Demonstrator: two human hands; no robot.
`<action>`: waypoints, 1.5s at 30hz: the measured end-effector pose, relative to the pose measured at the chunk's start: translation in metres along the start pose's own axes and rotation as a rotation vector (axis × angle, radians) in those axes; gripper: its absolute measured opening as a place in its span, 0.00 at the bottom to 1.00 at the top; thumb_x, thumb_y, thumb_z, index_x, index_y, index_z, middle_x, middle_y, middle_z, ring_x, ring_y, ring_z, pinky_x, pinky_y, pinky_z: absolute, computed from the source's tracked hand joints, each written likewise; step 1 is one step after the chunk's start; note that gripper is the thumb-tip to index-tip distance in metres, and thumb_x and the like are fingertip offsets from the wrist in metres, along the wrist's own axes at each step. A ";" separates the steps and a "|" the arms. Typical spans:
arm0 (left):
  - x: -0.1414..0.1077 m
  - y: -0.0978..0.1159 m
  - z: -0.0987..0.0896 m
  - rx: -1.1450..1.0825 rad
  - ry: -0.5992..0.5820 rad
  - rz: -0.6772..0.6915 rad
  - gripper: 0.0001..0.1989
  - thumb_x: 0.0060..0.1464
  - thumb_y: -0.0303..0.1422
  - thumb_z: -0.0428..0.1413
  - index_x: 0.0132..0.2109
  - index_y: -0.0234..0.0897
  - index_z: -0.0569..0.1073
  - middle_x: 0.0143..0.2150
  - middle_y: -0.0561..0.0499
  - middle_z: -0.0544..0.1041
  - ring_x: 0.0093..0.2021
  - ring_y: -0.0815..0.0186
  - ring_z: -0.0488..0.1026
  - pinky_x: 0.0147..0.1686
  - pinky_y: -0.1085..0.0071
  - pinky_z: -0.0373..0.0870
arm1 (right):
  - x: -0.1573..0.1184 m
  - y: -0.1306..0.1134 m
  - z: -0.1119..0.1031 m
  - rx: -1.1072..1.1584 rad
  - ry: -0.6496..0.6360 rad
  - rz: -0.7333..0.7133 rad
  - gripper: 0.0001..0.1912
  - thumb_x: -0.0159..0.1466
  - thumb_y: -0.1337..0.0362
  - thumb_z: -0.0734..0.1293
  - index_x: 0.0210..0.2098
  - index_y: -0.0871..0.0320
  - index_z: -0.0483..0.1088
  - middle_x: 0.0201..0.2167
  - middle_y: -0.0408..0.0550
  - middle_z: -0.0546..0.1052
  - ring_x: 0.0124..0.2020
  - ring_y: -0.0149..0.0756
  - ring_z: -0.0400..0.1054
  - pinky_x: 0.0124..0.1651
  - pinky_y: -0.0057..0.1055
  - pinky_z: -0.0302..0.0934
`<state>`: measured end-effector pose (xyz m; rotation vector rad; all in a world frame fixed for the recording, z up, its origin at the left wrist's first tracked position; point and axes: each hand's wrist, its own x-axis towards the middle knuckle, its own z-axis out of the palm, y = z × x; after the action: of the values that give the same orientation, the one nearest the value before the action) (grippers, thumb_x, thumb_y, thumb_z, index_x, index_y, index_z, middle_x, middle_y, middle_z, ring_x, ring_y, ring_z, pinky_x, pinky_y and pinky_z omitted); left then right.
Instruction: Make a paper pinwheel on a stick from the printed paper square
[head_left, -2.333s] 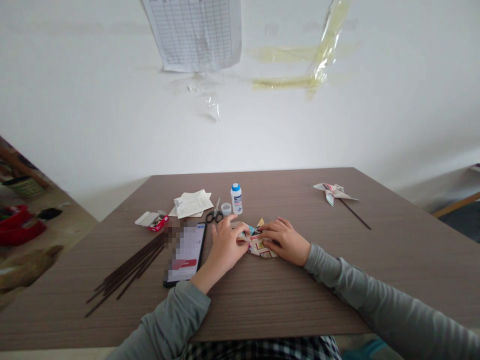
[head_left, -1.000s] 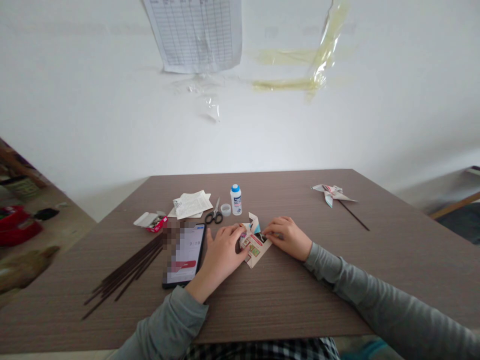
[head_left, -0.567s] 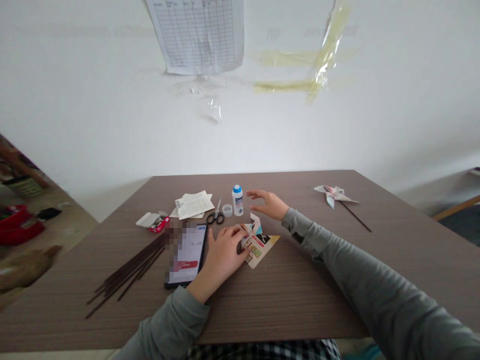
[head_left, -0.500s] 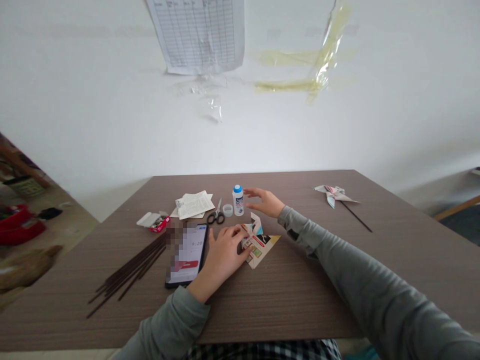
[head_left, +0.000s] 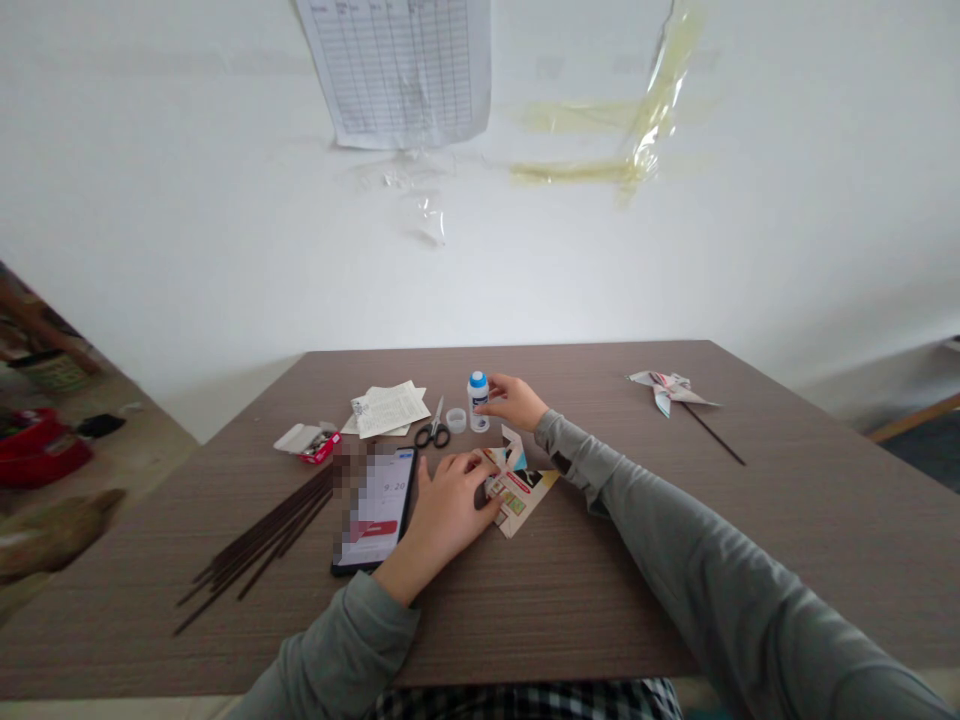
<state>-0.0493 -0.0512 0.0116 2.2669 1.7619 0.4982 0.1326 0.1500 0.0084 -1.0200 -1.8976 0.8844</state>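
Note:
My right hand (head_left: 517, 402) has its thumb and fingers against the side of a small white glue bottle (head_left: 478, 408) with a blue cap, which stands upright on the table. My left hand (head_left: 454, 498) is bent over a partly folded paper pinwheel (head_left: 517, 497) of printed paper, its fingertips and thumb holding the paper down; part of the paper is hidden under the fingers. Left of the bottle are a small clear cap (head_left: 455, 419) and scissors (head_left: 433, 428) with black handles. A phone (head_left: 379, 505) lies beside my left hand.
Brown sticks (head_left: 262, 530) lie left of the phone, near an opened red-and-white box (head_left: 315, 442) and paper sheets (head_left: 386, 408). A finished pinwheel (head_left: 671, 388) on a stick lies at the right. A white wall (head_left: 225, 220) rises behind the table.
My right hand has moved left to the bottle, and its fingers have closed on the bottle's side. My left hand stays on the paper.

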 end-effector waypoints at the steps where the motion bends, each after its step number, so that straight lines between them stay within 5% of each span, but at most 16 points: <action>1: 0.000 0.001 0.000 -0.002 0.004 0.000 0.19 0.73 0.34 0.73 0.66 0.55 0.93 0.76 0.40 0.90 0.80 0.31 0.82 0.89 0.11 0.59 | -0.002 -0.001 -0.001 0.009 0.009 0.001 0.18 0.61 0.66 0.94 0.45 0.52 0.88 0.45 0.46 0.95 0.52 0.50 0.92 0.62 0.45 0.87; 8: 0.000 0.007 -0.003 -0.002 0.009 -0.036 0.23 0.69 0.31 0.77 0.66 0.57 0.94 0.75 0.41 0.91 0.80 0.30 0.83 0.89 0.10 0.59 | -0.028 -0.003 -0.024 0.098 0.101 -0.015 0.19 0.63 0.64 0.92 0.51 0.51 0.89 0.51 0.49 0.96 0.57 0.55 0.94 0.69 0.54 0.87; 18: -0.001 0.003 0.000 -0.016 0.012 -0.020 0.18 0.71 0.34 0.76 0.64 0.54 0.92 0.75 0.42 0.92 0.80 0.32 0.83 0.90 0.14 0.59 | -0.086 0.029 -0.082 0.061 0.240 0.016 0.21 0.62 0.57 0.93 0.52 0.50 0.91 0.52 0.54 0.97 0.57 0.64 0.95 0.69 0.63 0.88; 28: -0.001 0.010 -0.006 -0.004 -0.024 -0.034 0.17 0.74 0.34 0.75 0.65 0.55 0.94 0.76 0.43 0.91 0.81 0.33 0.83 0.91 0.14 0.59 | -0.101 0.044 -0.077 -0.018 0.237 -0.001 0.21 0.65 0.57 0.92 0.55 0.49 0.90 0.52 0.54 0.98 0.57 0.64 0.96 0.69 0.63 0.89; 34: 0.001 0.015 -0.008 0.026 -0.080 -0.022 0.19 0.76 0.35 0.73 0.69 0.51 0.93 0.79 0.39 0.89 0.83 0.29 0.81 0.90 0.09 0.57 | -0.115 0.052 -0.082 -0.025 0.324 -0.117 0.35 0.67 0.45 0.92 0.67 0.47 0.81 0.58 0.58 0.97 0.60 0.64 0.96 0.68 0.65 0.90; 40: 0.001 0.015 -0.006 0.003 -0.050 -0.022 0.19 0.74 0.36 0.76 0.67 0.55 0.95 0.78 0.42 0.90 0.83 0.30 0.83 0.90 0.11 0.60 | -0.131 0.051 -0.094 -0.355 0.144 -0.409 0.14 0.84 0.52 0.77 0.65 0.46 0.89 0.70 0.60 0.92 0.72 0.64 0.90 0.76 0.63 0.86; 45: 0.002 0.014 -0.004 0.015 -0.061 -0.006 0.19 0.75 0.37 0.75 0.69 0.55 0.94 0.78 0.42 0.90 0.82 0.31 0.83 0.90 0.11 0.61 | -0.129 0.054 -0.091 -0.435 0.051 -0.417 0.20 0.86 0.60 0.73 0.71 0.45 0.92 0.71 0.62 0.90 0.68 0.61 0.91 0.73 0.58 0.88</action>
<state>-0.0382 -0.0529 0.0205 2.2607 1.7485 0.4121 0.2764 0.0785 -0.0373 -0.8262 -2.1999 0.2077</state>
